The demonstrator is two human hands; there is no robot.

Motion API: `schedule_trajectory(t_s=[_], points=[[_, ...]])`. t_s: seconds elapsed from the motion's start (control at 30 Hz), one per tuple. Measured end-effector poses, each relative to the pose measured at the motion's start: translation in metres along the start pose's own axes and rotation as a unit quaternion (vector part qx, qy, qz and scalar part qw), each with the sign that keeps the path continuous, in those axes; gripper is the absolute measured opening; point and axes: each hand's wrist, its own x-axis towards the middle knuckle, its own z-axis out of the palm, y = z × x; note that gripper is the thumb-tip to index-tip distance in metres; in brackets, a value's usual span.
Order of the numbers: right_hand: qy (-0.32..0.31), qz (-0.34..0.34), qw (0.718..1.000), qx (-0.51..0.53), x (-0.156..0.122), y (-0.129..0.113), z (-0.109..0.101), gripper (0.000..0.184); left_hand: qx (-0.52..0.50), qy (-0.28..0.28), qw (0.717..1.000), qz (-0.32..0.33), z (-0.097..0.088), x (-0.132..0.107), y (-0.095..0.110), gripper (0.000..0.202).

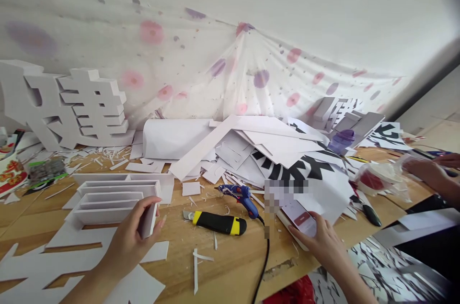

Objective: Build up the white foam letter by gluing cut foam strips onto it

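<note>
My left hand [134, 227] is closed around the right-hand wall of a white foam-board character [115, 189], whose upright strips stand on a flat cut-out base lying on the table. In my right hand [325, 239] is a smartphone [296, 213], its lit screen facing up and partly blurred out. Between the hands lies a black and yellow utility knife [219, 223] with some blade showing. Just behind it a blue glue gun [239, 197] rests on its side, its black cord running toward the front edge.
White foam sheets [269, 139] and black-printed paper are piled behind. A finished white character [64, 107] leans at the back left. A purple-lidded bottle [341, 140] and a bagged bowl [381, 177] stand right, near another person's hands [424, 170]. Scraps litter the wooden table [172, 270].
</note>
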Motion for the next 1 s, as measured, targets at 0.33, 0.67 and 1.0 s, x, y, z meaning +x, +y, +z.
schedule_trajectory(t_s=[0.33,0.67,1.0], points=[[-0.004,0.029,0.988,0.149,-0.008,0.012,-0.010,0.093,-0.009,0.008,1.000,-0.009,0.003,-0.002,0.004,0.030],[0.030,0.109,0.950,0.292,-0.003,0.032,-0.016,0.090,0.004,-0.020,1.000,0.007,0.000,0.000,-0.003,0.030],[0.023,0.113,0.939,0.324,-0.004,0.030,-0.013,0.082,-0.022,-0.007,0.999,-0.025,0.003,-0.001,0.000,0.032]])
